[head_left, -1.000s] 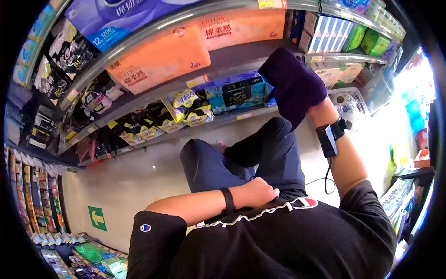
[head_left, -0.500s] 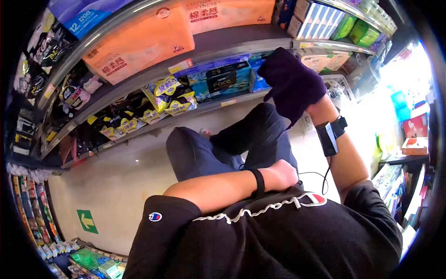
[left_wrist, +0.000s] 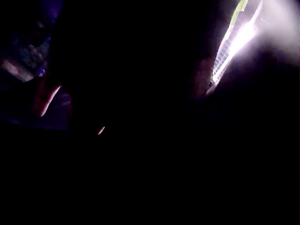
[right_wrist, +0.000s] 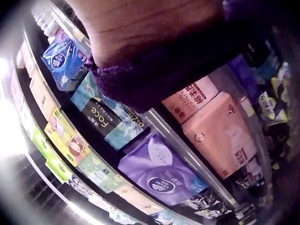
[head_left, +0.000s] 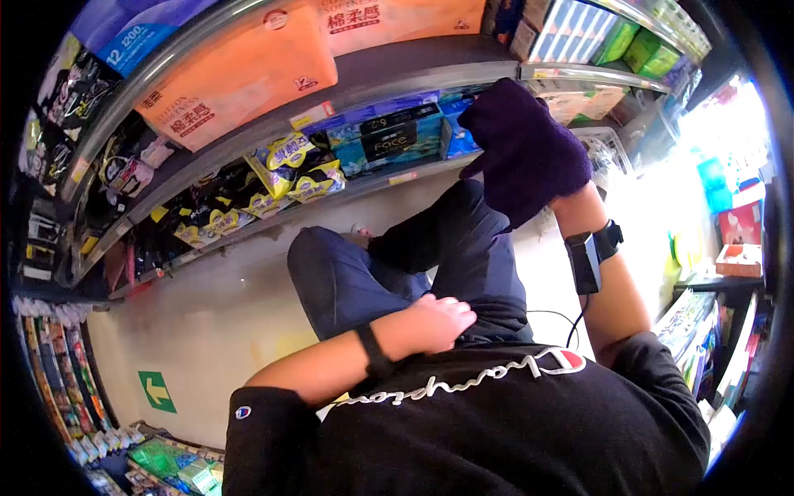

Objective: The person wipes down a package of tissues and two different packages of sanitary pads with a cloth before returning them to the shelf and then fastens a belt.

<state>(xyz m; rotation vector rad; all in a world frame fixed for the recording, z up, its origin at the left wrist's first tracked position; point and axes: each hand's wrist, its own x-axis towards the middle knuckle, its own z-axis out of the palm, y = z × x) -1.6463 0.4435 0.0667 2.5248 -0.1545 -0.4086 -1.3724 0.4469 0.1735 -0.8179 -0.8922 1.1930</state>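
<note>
My right hand (head_left: 529, 157) is inside a dark purple knitted mitt, its fingers hidden by the fabric. A thumb-like part of the mitt (head_left: 546, 140) sticks out at the left, and the rest extends towards the shelf. In the right wrist view, the mitt's purple cuff (right_wrist: 140, 75) encircles the wrist. My left hand (head_left: 430, 321) rests at the waist over the dark trousers, fingers loosely bent, with nothing seen in it. Mostly black, the left wrist view shows a lit finger (left_wrist: 47, 99) near the left edge.
Shelves ahead carry orange tissue packs (head_left: 240, 78), a blue-black tissue pack (head_left: 389, 142) and yellow-black bags (head_left: 289, 165). A white wire basket (head_left: 608, 153) stands beyond the mitt. Crossed legs (head_left: 356, 269) are on the pale floor, which bears a green arrow sign (head_left: 156, 392).
The head view has shifted, moving the shelves left and up. My left hand went right along the waist, then back left onto the lap. The mitted right hand stays raised.
</note>
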